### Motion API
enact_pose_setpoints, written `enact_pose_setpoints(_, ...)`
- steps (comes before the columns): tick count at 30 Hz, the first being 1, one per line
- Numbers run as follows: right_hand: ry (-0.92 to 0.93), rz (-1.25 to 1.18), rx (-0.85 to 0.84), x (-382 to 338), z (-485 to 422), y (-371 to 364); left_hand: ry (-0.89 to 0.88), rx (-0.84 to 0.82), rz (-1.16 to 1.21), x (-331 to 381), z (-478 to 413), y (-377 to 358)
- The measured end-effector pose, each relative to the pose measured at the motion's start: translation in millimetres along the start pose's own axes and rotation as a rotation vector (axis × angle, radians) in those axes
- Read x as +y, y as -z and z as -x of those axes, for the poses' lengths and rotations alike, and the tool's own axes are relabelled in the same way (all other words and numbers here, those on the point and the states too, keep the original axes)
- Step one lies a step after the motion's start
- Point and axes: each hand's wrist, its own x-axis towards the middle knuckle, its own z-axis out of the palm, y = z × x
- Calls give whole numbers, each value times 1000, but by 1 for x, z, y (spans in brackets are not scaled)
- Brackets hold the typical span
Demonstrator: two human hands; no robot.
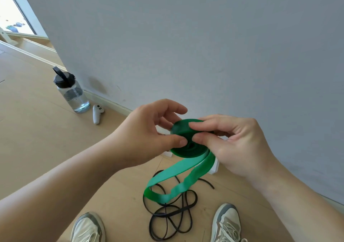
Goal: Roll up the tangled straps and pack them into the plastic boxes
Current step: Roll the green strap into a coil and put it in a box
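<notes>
A wide green strap (178,174) is partly wound into a flat roll (188,148) held in mid-air in front of me. My left hand (145,137) pinches the roll's left side with thumb and fingers. My right hand (234,143) grips its right side, thumb and forefinger pressed on the top face. The strap's loose tail hangs down in a loop toward the floor. Below it a thin black strap (167,215) lies tangled on the wooden floor between my shoes. A white plastic box (214,169) is mostly hidden behind my hands and the roll.
A clear water bottle (71,91) with a black cap stands by the wall at the left, a white controller (97,113) beside it. The grey wall (204,46) rises close ahead. My two shoes (87,228) (226,223) flank the black tangle.
</notes>
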Motion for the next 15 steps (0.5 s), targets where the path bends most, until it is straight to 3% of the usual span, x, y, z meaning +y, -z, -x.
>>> enact_pose_setpoints(6,-27,-203,16,2,-2,7,85,0,376,-5,-3,9)
enact_pose_setpoints(12,22,-117,43,2,-3,9,149,24,811,-8,-2,-5)
enact_pose_setpoints(13,34,-79,60,2,-3,9,163,23,809,-7,-2,-10)
enact_pose_setpoints(15,40,6,83,2,-3,9,109,72,497,-8,-1,-15)
